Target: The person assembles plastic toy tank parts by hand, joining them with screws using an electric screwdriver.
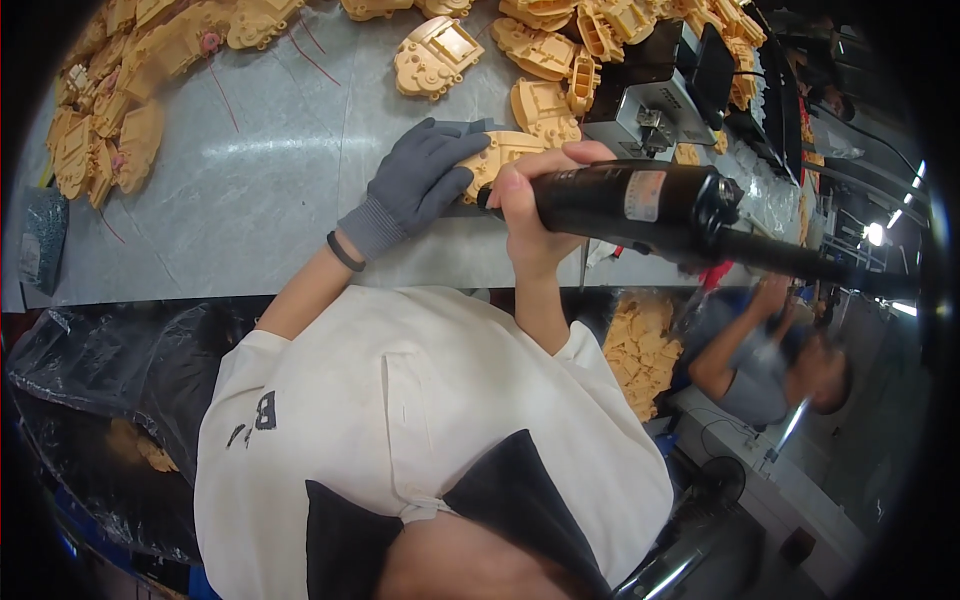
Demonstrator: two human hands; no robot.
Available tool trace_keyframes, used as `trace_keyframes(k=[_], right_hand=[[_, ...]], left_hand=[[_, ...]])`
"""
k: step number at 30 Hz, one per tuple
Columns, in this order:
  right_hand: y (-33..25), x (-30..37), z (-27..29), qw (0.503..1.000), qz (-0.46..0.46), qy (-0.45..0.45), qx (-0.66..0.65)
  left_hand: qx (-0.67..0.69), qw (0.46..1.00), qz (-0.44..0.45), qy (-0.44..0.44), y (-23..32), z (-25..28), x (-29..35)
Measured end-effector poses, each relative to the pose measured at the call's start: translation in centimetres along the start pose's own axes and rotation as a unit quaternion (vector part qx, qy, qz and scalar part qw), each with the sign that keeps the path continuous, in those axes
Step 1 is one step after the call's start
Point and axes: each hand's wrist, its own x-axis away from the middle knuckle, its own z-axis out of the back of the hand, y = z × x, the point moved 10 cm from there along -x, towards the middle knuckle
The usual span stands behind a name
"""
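My left hand (412, 185), in a grey knitted glove, presses its fingers on a yellow-orange plastic housing (510, 147) that lies on the grey table. In my bare right hand (535, 225) is a black power screwdriver (605, 195), held almost level. Its tip end points left at the near edge of the housing, beside my gloved fingers. The screwdriver and my right hand cover part of the housing, and whether the bit touches it is hidden. Just beyond lies another housing (545, 110), with a further one (437, 58) apart from it.
Heaps of similar housings (130, 75) cover the far left, and more (590, 25) lie at the far right. A metal box device (650, 110) stands right of my work. A plastic bag of small parts (42, 235) sits at the left edge. Another person (765, 365) works at right.
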Motion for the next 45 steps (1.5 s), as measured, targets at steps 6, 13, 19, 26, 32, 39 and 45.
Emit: trace_keyframes(k=[6,13,19,26,32,39,45], right_hand=[[0.1,0.4,-0.3,0.999,0.01,-0.026,0.03],[-0.8,0.3,2.8,0.992,-0.016,0.085,-0.096],[-2.8,-5.3,17.5,0.933,0.117,0.339,-0.029],[3.6,-9.5,19.8,0.934,0.097,0.335,0.08],[3.5,-9.3,18.0,0.96,0.016,0.264,0.087],[-1.9,-2.6,8.2,0.973,0.016,0.183,-0.139],[-1.1,-4.4,4.8,0.977,-0.009,0.151,-0.148]], left_hand=[[0.027,1.0,0.003,0.002,0.3,0.1,-0.2],[-0.009,1.0,-0.003,0.007,1.1,0.5,-0.4],[-0.014,1.0,0.004,0.0,1.5,0.4,-0.8],[-0.005,1.0,0.01,0.0,1.4,0.2,-0.8],[-0.019,1.0,0.014,-0.009,1.5,0.4,-0.5],[-0.013,1.0,0.003,-0.01,1.2,0.1,-0.5],[-0.011,1.0,0.01,0.007,1.3,0.5,-0.8]])
